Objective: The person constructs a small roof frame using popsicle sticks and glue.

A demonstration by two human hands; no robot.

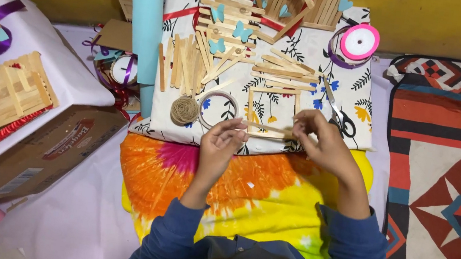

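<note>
Wooden craft sticks are being worked over a floral-printed cloth (356, 135). One thin wooden stick (268, 128) is pinched at its two ends: the left hand (220, 146) has its fingers (237, 127) closed on the near end, and the right hand (324, 144) has its fingertips closed on the other end. The stick is held level across the lower edge of a square stick frame (275, 91) lying flat on the cloth, just beyond the fingers. A ball of twine (184, 109) and a ring of tape (218, 110) are seen just left of the left fingers. Scissors (337, 116) lie just beyond the right fingers. Loose sticks (182, 68) are spread farther beyond. A pink ribbon spool (359, 42) sits well beyond the right hand. A cardboard box (35, 150), far left, carries a small stick house (14, 94) on top.
</note>
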